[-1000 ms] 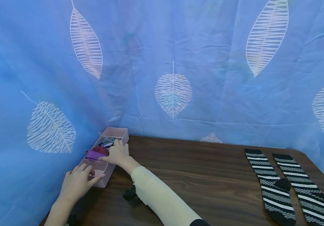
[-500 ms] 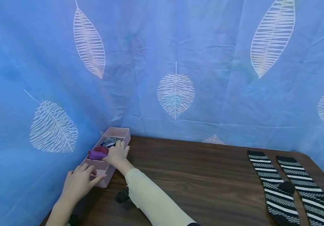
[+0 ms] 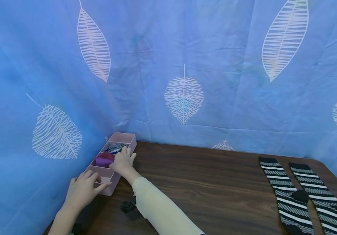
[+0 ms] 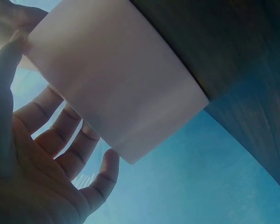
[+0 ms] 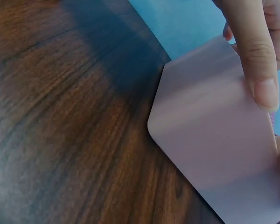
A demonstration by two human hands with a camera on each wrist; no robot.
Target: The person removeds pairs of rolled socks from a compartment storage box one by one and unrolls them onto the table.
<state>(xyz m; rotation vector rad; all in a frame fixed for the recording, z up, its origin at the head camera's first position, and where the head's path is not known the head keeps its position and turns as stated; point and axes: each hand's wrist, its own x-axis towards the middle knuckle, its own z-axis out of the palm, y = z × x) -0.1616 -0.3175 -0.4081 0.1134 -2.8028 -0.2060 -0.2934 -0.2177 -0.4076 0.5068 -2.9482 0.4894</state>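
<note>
A pale pink divided box (image 3: 115, 179) stands at the table's left back corner. One compartment holds a purple rolled cloth (image 3: 104, 162) with a dark red one (image 3: 106, 156) beside it; a blue-grey bundle (image 3: 115, 148) lies in the compartment behind. My left hand (image 3: 81, 191) holds the near end of the box, fingers bent over its rim and thumb at the right corner. My right hand (image 3: 123, 162) reaches over the right rim, its thumb straight and right at the purple roll. In the right wrist view the thumb (image 5: 259, 60) overlaps the rim; the other fingertips are partly hidden.
Two black-and-white striped socks (image 3: 292, 195) lie flat, side by side, at the right of the dark wooden table (image 3: 200, 182). A blue leaf-patterned curtain (image 3: 144, 81) hangs close behind the table and along its left side.
The purple roll has settled a little lower in its compartment beside the right hand, which has shifted slightly. The left hand stays at the box's near end. The head view has turned slightly left.
</note>
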